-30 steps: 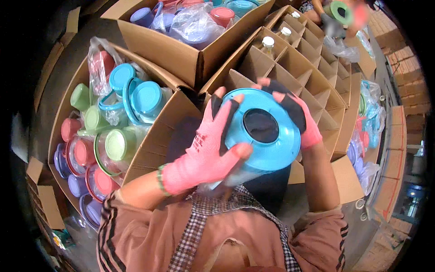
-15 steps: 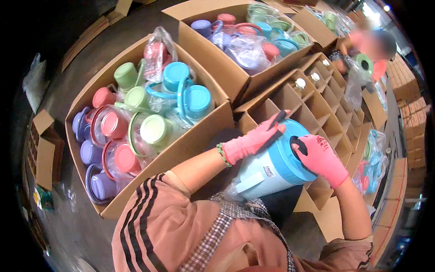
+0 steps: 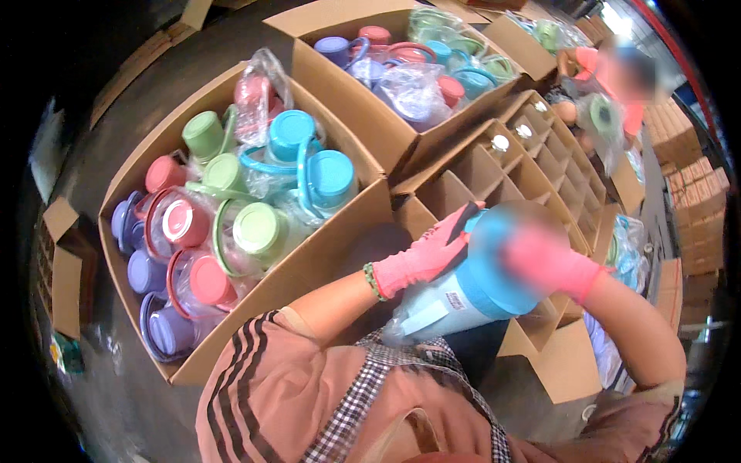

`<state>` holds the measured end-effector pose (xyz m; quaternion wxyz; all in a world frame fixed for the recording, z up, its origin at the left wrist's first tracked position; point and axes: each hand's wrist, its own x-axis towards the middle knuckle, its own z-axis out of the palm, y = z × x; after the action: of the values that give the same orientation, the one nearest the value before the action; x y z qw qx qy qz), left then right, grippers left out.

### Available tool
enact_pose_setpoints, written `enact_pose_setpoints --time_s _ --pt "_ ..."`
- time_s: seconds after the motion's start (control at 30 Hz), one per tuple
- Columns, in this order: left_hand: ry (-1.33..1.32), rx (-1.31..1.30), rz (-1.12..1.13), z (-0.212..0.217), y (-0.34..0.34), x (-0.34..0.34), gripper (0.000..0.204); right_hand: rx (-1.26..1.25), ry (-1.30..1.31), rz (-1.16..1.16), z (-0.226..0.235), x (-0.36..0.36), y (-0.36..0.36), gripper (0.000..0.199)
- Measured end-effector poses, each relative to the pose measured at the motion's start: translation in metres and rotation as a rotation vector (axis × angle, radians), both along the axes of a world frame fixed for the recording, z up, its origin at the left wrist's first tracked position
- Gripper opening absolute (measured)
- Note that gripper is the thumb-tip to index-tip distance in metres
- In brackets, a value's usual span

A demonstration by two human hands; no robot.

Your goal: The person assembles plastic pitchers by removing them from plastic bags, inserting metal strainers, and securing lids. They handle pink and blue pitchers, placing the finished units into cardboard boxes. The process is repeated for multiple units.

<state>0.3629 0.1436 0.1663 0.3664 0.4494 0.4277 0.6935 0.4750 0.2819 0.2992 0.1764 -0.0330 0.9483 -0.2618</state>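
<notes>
Evidently a dark grey floor (image 3: pixel 143 409) is spreading beneath everything, and stacked brown boxes (image 3: pixel 691 197) are rising at the far right. Near them a co-worker in a pink top (image 3: pixel 631 119) is handling a green item (image 3: pixel 600 116) inside clear plastic.

A large open carton (image 3: pixel 293 278) is standing to the left, brimming with lidded cups (image 3: pixel 328 177) in blue, green, pink and purple, many with hoop handles, some sitting in clear wrapping. Beyond it, a far carton (image 3: pixel 347 100) is holding a similar colourful mix, crumpled plastic covering part of it. To the right, a divided carton (image 3: pixel 532 181) is showing its grid of cells, where three white-capped bottles (image 3: pixel 500 143) are standing toward the far side. A smaller box (image 3: pixel 68 285) is lying open at the far left.

Near the middle, just in front of the divided carton, a blue-topped container (image 3: pixel 486 278) is leaning in front of the person's body, its pale body bearing a white label (image 3: pixel 421 318). The left hand (image 3: pixel 424 258), gloved in pink, is gripping its left side by the blue top. The right hand (image 3: pixel 552 266) is blurring over the top from the right, elbow bending outward; whether its fingers are closing on anything cannot be told. A green bracelet (image 3: pixel 374 282) is circling the left wrist.
</notes>
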Motion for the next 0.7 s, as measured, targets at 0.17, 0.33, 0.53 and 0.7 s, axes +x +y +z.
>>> enact_pose_setpoints --time_s 0.17,0.33,0.53,0.7 --pt "0.005 -0.058 -0.017 0.009 0.009 -0.001 0.066 0.402 -0.033 0.166 -0.002 0.016 0.013 0.017" --pt "-0.093 -0.129 0.042 -0.009 -0.010 -0.014 0.060 0.124 0.059 -0.595 0.023 -0.008 -0.042 0.018" --pt "0.785 -0.241 -0.023 -0.011 -0.081 0.004 0.081 -0.818 -0.270 -1.039 -0.095 0.117 -0.105 0.052" --pt "1.098 -0.409 -0.281 -0.010 -0.107 0.034 0.090 -1.126 0.034 -1.153 -0.138 0.063 -0.141 0.049"
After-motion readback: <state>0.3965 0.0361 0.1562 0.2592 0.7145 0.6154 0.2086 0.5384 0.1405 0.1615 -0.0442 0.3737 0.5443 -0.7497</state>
